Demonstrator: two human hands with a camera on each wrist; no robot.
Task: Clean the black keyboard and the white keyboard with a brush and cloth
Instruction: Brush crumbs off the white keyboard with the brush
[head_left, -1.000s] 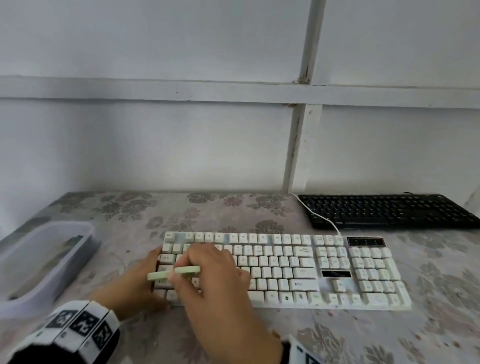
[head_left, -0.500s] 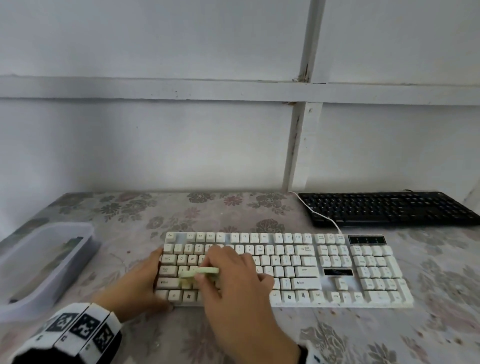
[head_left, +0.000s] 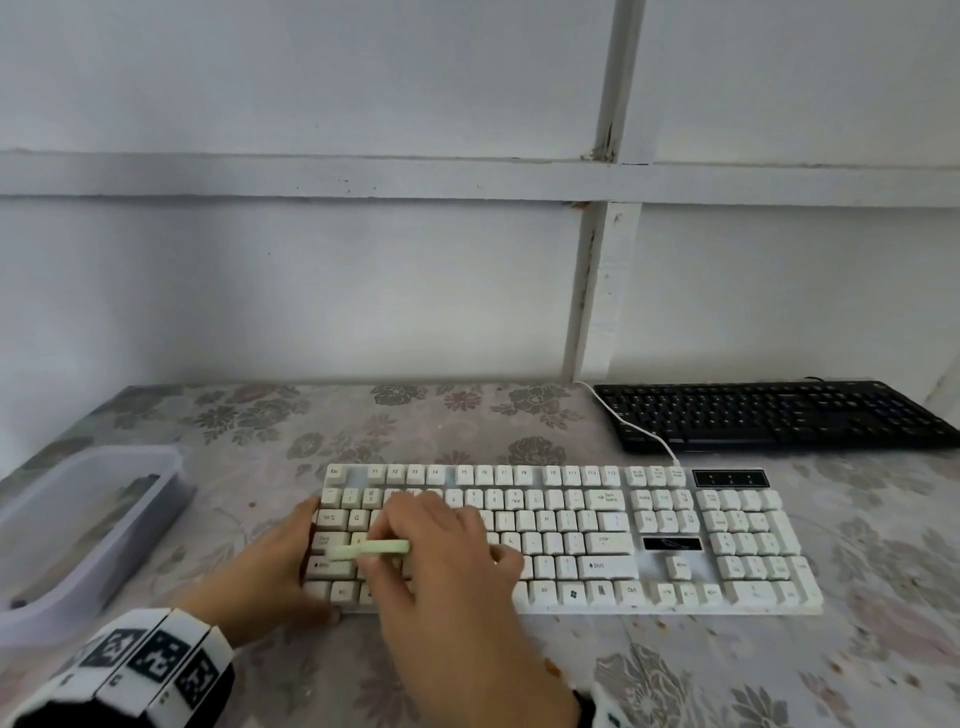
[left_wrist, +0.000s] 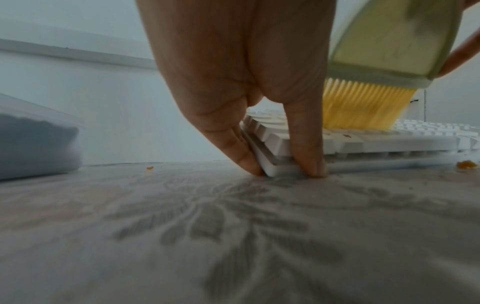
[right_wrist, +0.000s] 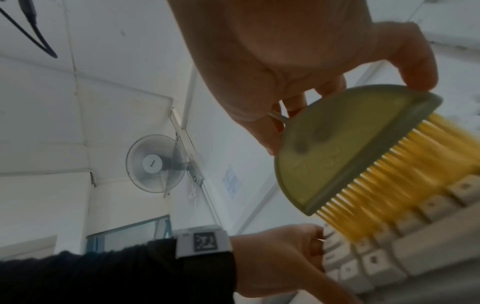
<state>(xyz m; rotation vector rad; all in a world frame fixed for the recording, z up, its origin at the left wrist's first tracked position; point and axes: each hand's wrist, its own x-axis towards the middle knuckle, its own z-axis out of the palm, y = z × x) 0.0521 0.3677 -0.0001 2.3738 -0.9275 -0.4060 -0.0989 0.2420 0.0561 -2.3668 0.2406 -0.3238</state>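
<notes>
White plastic fills the middle of the head view: the white keyboard (head_left: 571, 540) lies across a floral tablecloth (head_left: 727, 670), and the black keyboard (head_left: 774, 415) sits well apart at two o'clock from it, against the wall. The left hand (head_left: 270, 566) grips the white keyboard's left end. The right hand (head_left: 441, 551) is curled round a pale green brush (head_left: 371, 549) over the left block of keys. A translucent plastic tub (head_left: 78, 525) stands at nine o'clock from the keyboard.

From the left wrist, the left hand's fingers (left_wrist: 233, 148) and thumb pinch the near-left corner of the white keyboard (left_wrist: 363, 142), tips touching the tablecloth (left_wrist: 233, 236). At one o'clock the brush (left_wrist: 389, 41) stands tilted, its yellow bristles (left_wrist: 363, 107) touching the keycaps. An orange crumb (left_wrist: 466, 164) lies at three o'clock, a smaller one near the tub (left_wrist: 36, 142).

From the right wrist, the right hand (right_wrist: 272, 51) holds the half-round brush (right_wrist: 345, 144) by its curved back, and the blurred bristles (right_wrist: 405, 174) meet the keys of the white keyboard (right_wrist: 389, 257). The left hand (right_wrist: 280, 261), a tagged band at its wrist, holds the keyboard's end at six o'clock. A wall fan (right_wrist: 155, 163) hangs at nine o'clock.
</notes>
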